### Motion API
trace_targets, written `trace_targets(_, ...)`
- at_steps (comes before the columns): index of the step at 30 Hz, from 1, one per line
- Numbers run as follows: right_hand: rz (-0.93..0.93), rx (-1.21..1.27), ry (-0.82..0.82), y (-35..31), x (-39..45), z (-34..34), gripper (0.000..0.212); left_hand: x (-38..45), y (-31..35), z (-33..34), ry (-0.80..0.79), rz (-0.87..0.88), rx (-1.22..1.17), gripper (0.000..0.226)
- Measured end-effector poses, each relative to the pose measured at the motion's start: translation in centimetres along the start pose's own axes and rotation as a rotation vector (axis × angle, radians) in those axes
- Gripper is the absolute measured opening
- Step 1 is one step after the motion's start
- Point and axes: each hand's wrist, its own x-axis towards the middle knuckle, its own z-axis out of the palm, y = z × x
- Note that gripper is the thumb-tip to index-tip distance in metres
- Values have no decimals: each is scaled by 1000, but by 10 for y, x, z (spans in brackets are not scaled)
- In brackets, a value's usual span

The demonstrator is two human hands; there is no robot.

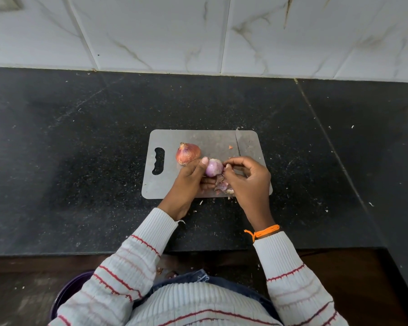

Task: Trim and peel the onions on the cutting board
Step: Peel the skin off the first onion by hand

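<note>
A grey cutting board (170, 184) with a handle slot on its left lies on the black counter. An unpeeled reddish-brown onion (187, 153) sits on the board's left half. My left hand (189, 180) grips a pale purple, mostly peeled onion (214, 167) just above the board, thumb on its top. My right hand (246, 177) pinches a strip of onion skin at the onion's right side. Loose peels (223, 185) lie under the hands. A knife (242, 143) lies on the board's right half, its blade pointing away from me and its handle hidden behind my right hand.
The black granite counter (80, 161) is speckled with small scraps. A white marble-look tiled wall (198, 31) rises behind it. A dark purple bin (66, 295) stands on the floor at lower left, below the counter's front edge.
</note>
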Motion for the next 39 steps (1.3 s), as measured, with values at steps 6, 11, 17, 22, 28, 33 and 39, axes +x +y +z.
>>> trace_targets(6,-3,2,-53,-5,-1,1,11,-2,0,1,18,24,30,28)
trace_targets(11,-5,-17,-23,-3,-1,2,4,-4,2,2,39,42,58,26)
trace_targets(17,-101,-140,19,-12,-3,6,2,-7,5,7,67,46,13,25)
trace_targets(22,-88,-308,-23,-8,-6,10,5,-7,5,8,54,49,45,25)
trace_targets(28,-35,-352,-45,-5,-5,9,10,-5,5,6,10,8,-4,24)
trace_targets(33,24,-237,33,0,-1,6,7,-7,9,8,-36,-107,-137,33)
trace_targets(39,18,-35,-23,-3,-1,-3,20,-6,11,6,-55,-168,-134,41)
